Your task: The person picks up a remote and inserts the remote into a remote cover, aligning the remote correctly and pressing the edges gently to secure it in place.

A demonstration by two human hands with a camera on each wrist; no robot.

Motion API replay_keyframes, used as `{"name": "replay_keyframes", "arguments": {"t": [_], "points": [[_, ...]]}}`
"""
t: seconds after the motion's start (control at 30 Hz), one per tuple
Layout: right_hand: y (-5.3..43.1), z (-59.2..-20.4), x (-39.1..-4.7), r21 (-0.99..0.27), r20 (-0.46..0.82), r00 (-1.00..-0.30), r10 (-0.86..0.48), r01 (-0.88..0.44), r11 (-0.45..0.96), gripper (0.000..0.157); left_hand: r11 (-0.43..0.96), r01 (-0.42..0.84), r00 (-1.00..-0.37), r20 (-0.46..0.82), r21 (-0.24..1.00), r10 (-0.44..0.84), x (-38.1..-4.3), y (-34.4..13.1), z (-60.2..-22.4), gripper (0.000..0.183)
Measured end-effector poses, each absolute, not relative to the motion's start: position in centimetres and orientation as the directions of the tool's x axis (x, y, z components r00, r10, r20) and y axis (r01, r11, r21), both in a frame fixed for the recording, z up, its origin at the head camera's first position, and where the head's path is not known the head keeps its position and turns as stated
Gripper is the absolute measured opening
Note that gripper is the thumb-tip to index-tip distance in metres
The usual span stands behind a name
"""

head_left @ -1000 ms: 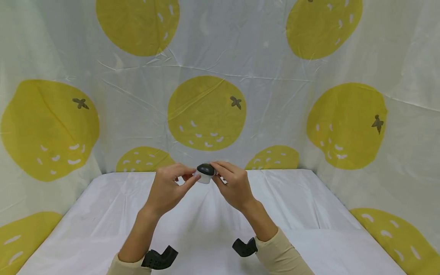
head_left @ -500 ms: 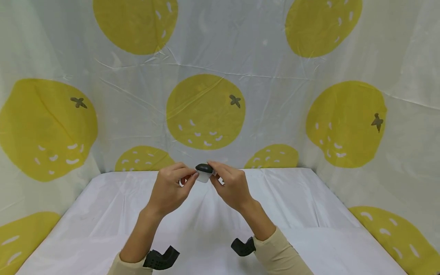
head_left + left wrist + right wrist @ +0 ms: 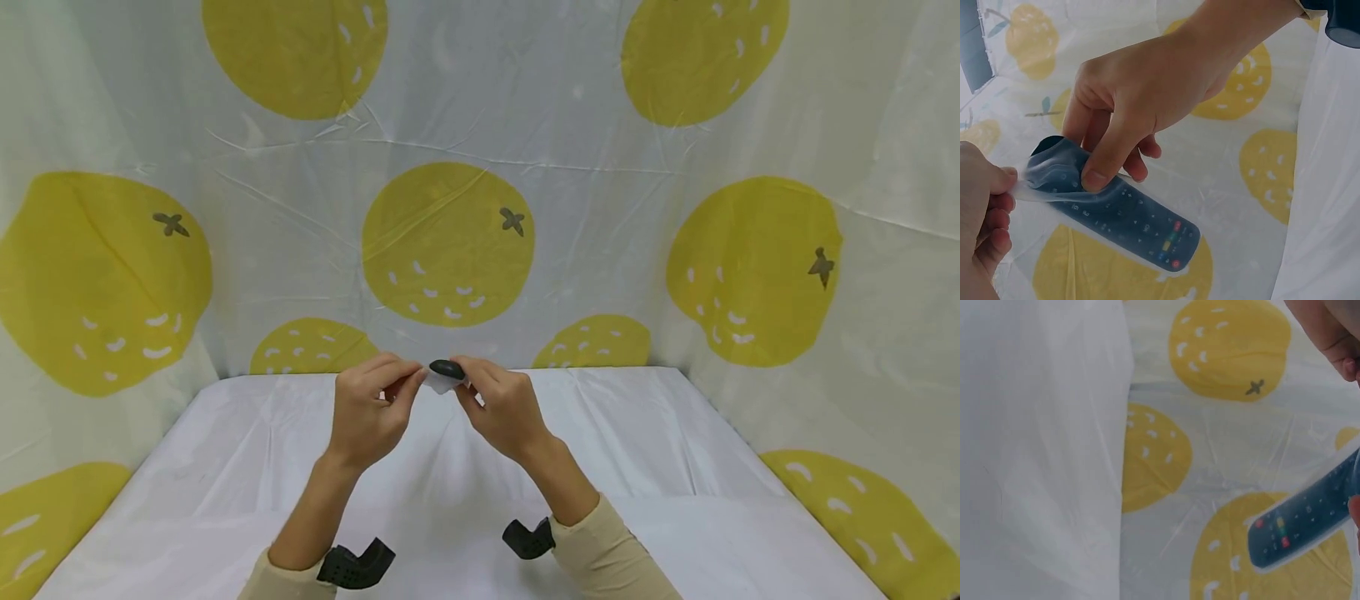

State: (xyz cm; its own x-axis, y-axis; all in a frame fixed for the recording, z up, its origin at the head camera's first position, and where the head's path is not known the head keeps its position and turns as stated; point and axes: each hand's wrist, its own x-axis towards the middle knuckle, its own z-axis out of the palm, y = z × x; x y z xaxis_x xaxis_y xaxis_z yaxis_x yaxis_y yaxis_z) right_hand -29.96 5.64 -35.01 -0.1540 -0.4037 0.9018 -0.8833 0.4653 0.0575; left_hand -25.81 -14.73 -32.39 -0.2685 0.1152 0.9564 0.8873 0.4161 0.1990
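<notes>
A dark remote control (image 3: 1147, 231) with colored buttons sits inside a thin, frosted plastic sleeve (image 3: 1094, 232). The head view shows the remote's black end (image 3: 447, 368) facing me, with the whitish sleeve hanging under it. My left hand (image 3: 372, 412) pinches the sleeve's loose edge between thumb and fingers, drawing the film out to the left of the remote. My right hand (image 3: 508, 408) holds the remote from the other side, and in the left wrist view its thumb (image 3: 1099, 175) presses on the button face through the film. Both hands are raised above the table.
A white cloth covers the table (image 3: 450, 533). Behind and at both sides hangs a pale curtain (image 3: 585, 250) with yellow fruit prints. A black wrist mount (image 3: 356, 565) sits at my left sleeve cuff, and another mount (image 3: 528, 539) at the right.
My left fingers have shifted slightly left, stretching the sleeve's edge away from the remote. The black end has tilted and looks narrower. My right hand keeps its hold, nearly still.
</notes>
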Motion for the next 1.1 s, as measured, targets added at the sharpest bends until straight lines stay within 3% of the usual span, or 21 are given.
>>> {"name": "replay_keyframes", "arguments": {"t": [0.2, 0.37, 0.7, 0.9, 1.1], "points": [[5.5, -34.8, -29.8, 0.034, 0.880, -0.171, -0.444, -0.908, 0.418, 0.034, 0.391, 0.898, -0.240, 0.969, 0.199, 0.057, -26.1, -14.7, -32.5, 0.014], [5.7, -34.6, -29.6, 0.022, 0.863, -0.189, -0.469, -0.912, 0.409, 0.033, 0.315, 0.905, -0.319, 0.946, 0.285, 0.063, -26.0, -14.7, -32.6, 0.015], [5.8, -34.5, -29.5, -0.049, 0.844, -0.253, -0.474, -0.914, 0.402, 0.031, 0.273, 0.869, -0.481, 0.833, 0.412, 0.273, -26.4, -16.7, -32.6, 0.020], [5.9, -34.5, -29.4, -0.087, 0.840, -0.259, -0.477, -0.932, 0.352, 0.035, 0.266, 0.863, -0.502, 0.787, 0.430, 0.358, -27.0, -17.3, -33.0, 0.037], [5.8, -34.4, -29.1, -0.081, 0.844, -0.230, -0.484, -0.948, 0.309, 0.039, 0.317, 0.858, -0.501, 0.792, 0.403, 0.348, -27.3, -17.0, -33.5, 0.041]]}}
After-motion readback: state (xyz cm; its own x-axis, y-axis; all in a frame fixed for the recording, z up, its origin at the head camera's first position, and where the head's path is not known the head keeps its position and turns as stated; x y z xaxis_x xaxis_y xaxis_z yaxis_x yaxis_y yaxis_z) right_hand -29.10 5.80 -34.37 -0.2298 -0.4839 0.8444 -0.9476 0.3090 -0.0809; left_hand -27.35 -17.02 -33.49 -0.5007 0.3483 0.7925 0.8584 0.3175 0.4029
